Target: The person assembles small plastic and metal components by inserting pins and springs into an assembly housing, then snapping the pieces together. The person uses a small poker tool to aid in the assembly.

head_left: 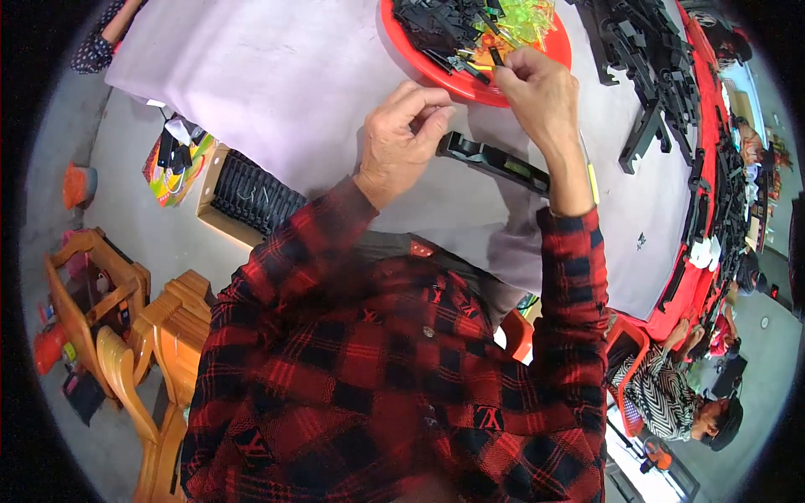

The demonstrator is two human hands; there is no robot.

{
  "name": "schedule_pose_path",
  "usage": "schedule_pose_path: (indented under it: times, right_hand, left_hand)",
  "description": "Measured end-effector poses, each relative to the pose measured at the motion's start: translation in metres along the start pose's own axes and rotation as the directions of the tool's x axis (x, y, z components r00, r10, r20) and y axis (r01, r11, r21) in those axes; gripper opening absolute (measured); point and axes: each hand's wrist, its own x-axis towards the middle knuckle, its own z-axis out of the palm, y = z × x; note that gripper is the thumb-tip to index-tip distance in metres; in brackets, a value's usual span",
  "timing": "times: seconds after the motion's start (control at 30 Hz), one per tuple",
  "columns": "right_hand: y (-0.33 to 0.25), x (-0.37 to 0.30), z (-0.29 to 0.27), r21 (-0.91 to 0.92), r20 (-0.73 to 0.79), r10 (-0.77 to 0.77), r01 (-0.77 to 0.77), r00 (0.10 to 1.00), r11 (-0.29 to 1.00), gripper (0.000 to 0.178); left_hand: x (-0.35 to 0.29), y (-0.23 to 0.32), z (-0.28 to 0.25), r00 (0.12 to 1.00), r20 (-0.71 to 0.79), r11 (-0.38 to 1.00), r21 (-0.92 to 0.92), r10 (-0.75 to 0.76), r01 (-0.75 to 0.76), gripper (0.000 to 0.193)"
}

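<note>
My left hand (401,138) hovers over the cloth with thumb and forefinger curled together; whatever they may pinch is hidden. Just right of it lies a long black spirit level body (495,163) with a yellow-green window, its far end under my right wrist. Reaching over the near rim of a round red tray (457,83), my right hand (537,88) pinches a small black plastic part (495,57). In the tray are a heap of small black parts (432,29), clear yellow-green pieces (528,21) and some orange ones.
Black level bodies (646,75) are piled at the right of the table. A cardboard box (243,197) of stacked black parts stands left of me, near wooden chairs (168,327). Another person (671,402) sits at the far right; a co-worker's arm (117,25) shows at upper left.
</note>
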Motion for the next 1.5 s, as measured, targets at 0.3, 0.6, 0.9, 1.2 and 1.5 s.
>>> schedule_pose_path:
  times: [0.3, 0.6, 0.9, 1.2, 1.5]
  right_hand:
    - [-0.023, -0.071, -0.022, -0.138, 0.013, -0.575, 0.571, 0.818, 0.809, 0.022]
    - [-0.036, -0.084, -0.019, 0.289, -0.141, -0.286, 0.316, 0.948, 0.904, 0.025]
    - [-0.025, -0.103, -0.017, 0.785, 0.144, 0.191, -0.229, 0.971, 0.576, 0.008]
    - [-0.024, -0.113, -0.019, 0.777, 0.032, 0.270, -0.194, 0.962, 0.600, 0.006]
    - [-0.024, -0.135, -0.031, 0.757, 0.106, 0.279, -0.259, 0.954, 0.599, 0.005]
  left_hand:
    - [0.003, 0.050, -0.009, 0.894, 0.266, 0.852, -0.297, -0.359, 0.431, 0.024]
    - [0.000, 0.059, -0.012, 0.833, 0.270, 0.728, -0.405, -0.483, 0.553, 0.010]
    - [-0.009, 0.051, 0.000, 0.961, 0.188, 0.881, -0.393, -0.204, 0.264, 0.012]
    - [-0.010, 0.062, 0.002, 0.972, 0.208, 0.972, -0.183, -0.107, 0.146, 0.013]
    - [-0.027, 0.061, -0.003, 0.929, 0.342, 0.960, -0.180, -0.141, 0.212, 0.017]
